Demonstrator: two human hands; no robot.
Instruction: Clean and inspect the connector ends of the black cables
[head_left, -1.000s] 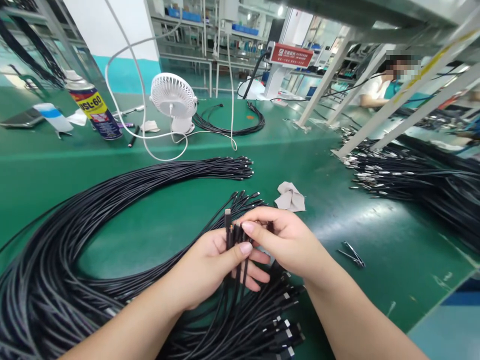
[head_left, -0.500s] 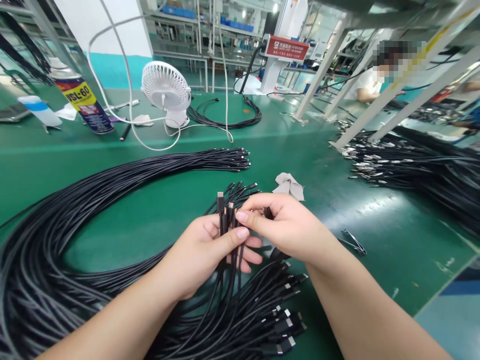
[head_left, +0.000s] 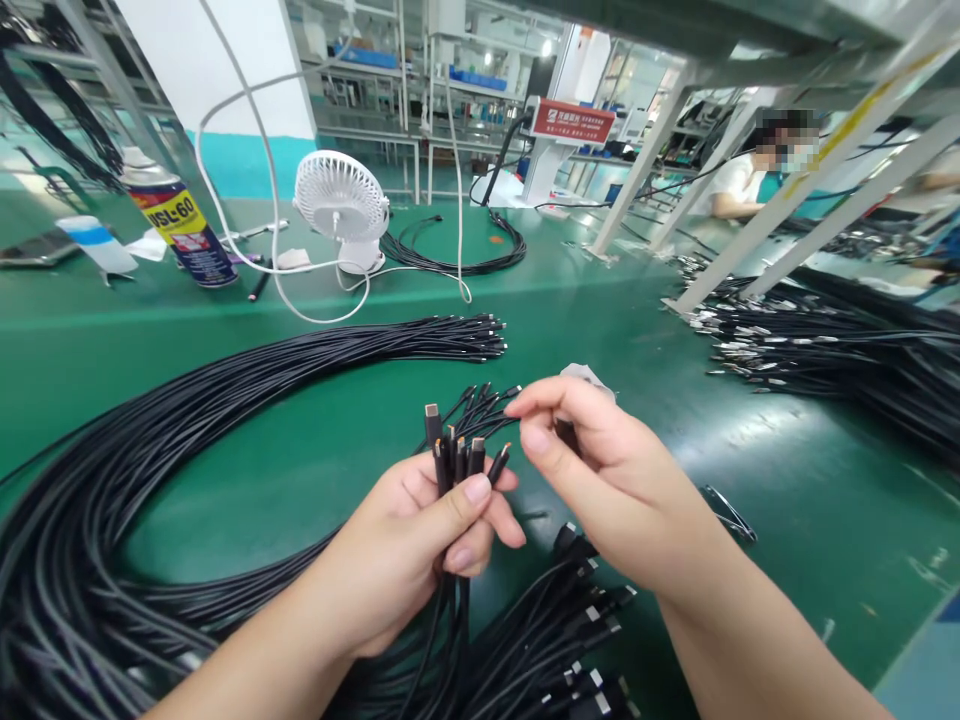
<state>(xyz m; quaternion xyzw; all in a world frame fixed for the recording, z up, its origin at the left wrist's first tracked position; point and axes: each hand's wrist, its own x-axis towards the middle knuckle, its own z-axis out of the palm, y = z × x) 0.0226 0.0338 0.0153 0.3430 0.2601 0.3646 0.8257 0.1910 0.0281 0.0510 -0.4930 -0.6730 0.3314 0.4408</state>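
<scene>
My left hand (head_left: 442,525) is closed around several black USB cables (head_left: 459,460), their metal-tipped plugs standing up above the thumb. The cable tails hang below the fist. Just right of these plugs is my right hand (head_left: 592,450), apart from them, with thumb and index finger slightly separated. A small dark piece (head_left: 567,434) shows inside its curled fingers, mostly hidden. Beneath both hands lies a thick bundle of black cables (head_left: 525,620) with plug ends pointing right. Behind the left hand, more cable ends (head_left: 480,405) rest on the green table.
A long curved cable bundle (head_left: 247,385) sweeps across the left. Further back stand a spray can (head_left: 184,225) and a white fan (head_left: 341,200). Metal tweezers (head_left: 729,512) lie at right, near a pale cloth (head_left: 589,378). Another cable pile (head_left: 810,335) and slanted posts (head_left: 735,240) are beyond.
My right hand has let go of the cables and moved slightly right, away from them. The plugs in my left hand are now more fanned out. The view has tilted up a little.
</scene>
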